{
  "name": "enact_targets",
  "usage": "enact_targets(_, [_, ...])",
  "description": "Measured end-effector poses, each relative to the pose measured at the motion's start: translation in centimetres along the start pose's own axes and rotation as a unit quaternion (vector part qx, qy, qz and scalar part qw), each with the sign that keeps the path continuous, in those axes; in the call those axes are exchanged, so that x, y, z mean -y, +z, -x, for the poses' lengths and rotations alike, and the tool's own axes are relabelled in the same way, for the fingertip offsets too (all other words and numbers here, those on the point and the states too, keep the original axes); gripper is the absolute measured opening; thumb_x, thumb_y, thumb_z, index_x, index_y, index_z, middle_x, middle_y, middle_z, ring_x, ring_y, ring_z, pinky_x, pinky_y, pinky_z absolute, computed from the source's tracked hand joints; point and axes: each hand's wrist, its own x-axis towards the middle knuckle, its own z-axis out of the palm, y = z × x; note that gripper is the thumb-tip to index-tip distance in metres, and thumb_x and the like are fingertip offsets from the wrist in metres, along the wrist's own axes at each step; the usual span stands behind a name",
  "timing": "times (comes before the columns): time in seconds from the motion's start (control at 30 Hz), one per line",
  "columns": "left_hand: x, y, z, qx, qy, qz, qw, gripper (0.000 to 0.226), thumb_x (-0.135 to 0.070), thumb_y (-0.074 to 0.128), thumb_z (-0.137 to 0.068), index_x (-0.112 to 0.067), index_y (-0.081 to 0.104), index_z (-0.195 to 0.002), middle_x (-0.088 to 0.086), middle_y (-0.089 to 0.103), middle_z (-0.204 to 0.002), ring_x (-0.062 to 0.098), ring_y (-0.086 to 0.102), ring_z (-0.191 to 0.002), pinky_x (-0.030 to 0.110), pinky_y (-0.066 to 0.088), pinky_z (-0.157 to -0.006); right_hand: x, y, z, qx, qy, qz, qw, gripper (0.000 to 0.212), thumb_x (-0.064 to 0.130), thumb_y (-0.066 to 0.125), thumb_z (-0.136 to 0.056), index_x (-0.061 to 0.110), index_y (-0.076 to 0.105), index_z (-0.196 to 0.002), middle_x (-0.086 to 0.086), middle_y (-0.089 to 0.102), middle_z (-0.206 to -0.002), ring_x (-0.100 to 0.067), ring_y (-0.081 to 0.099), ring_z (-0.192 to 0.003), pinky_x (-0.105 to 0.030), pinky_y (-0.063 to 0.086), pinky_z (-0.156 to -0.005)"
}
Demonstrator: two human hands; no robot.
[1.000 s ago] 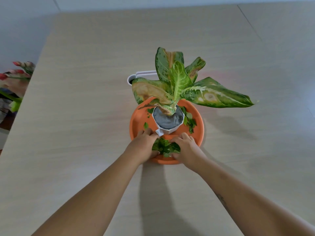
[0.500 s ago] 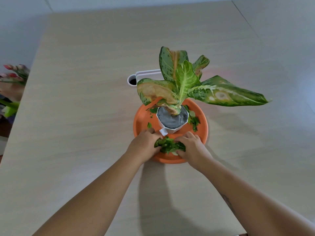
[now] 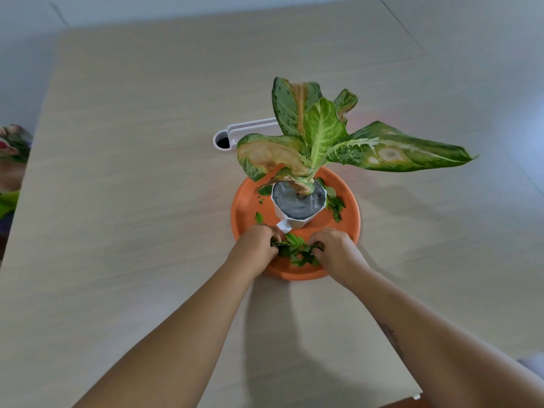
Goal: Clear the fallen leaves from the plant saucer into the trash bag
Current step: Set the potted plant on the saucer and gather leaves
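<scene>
One leaf pile (image 3: 297, 251) lay on the orange saucer (image 3: 246, 207), between the hands. The left hand (image 3: 255, 245) and right hand (image 3: 337, 252) gripped it from either side, fingers curled.

No text, label or number can be read anywhere

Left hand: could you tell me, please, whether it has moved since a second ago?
Yes, slightly: the left hand has edged right along the saucer, toward the pot's white tag and into the leaf pile.

Orange saucer (image 3: 244, 201), green leaves (image 3: 297, 250), white pot (image 3: 294, 220)
</scene>
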Motion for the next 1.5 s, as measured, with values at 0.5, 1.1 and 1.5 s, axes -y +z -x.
enact_targets(0.5, [1.3,0.2,1.8,-0.084,-0.124,0.442,0.884,0.013,-0.010,0.077,-0.079,-0.004,0.072,-0.090,0.013,0.075,-0.086,0.021,0.071,-0.078,0.030,0.056,-0.076,0.0,-1.7,2.3,-0.050,0.194,-0.472,0.858,0.009,0.009,0.072,-0.082,0.017,0.076,-0.083,-0.001,0.071,-0.076,-0.018,0.062,-0.072,-0.034,0.053,-0.075])
enact_targets(1.1, [-4.6,1.6,4.2,-0.134,-0.161,0.762,0.613,0.041,0.000,0.071,-0.082,0.010,0.061,-0.120,0.025,0.069,-0.113,0.024,0.070,-0.086,0.030,0.060,-0.080,-0.3,-5.0,1.4,0.096,0.161,-0.693,0.696,0.015,0.000,0.061,-0.089,-0.001,0.067,-0.103,-0.008,0.072,-0.090,-0.012,0.067,-0.080,-0.022,0.058,-0.075])
enact_targets(1.5, [-6.5,3.2,4.7,-0.200,-0.150,0.794,0.554,0.027,-0.002,0.068,-0.085,0.007,0.066,-0.111,0.019,0.071,-0.101,0.020,0.071,-0.080,0.025,0.060,-0.073,-1.2,-5.4,-0.1,0.151,0.132,-0.709,0.676,0.010,-0.001,0.059,-0.090,0.003,0.067,-0.092,-0.001,0.071,-0.077,-0.006,0.066,-0.068,-0.016,0.055,-0.063])
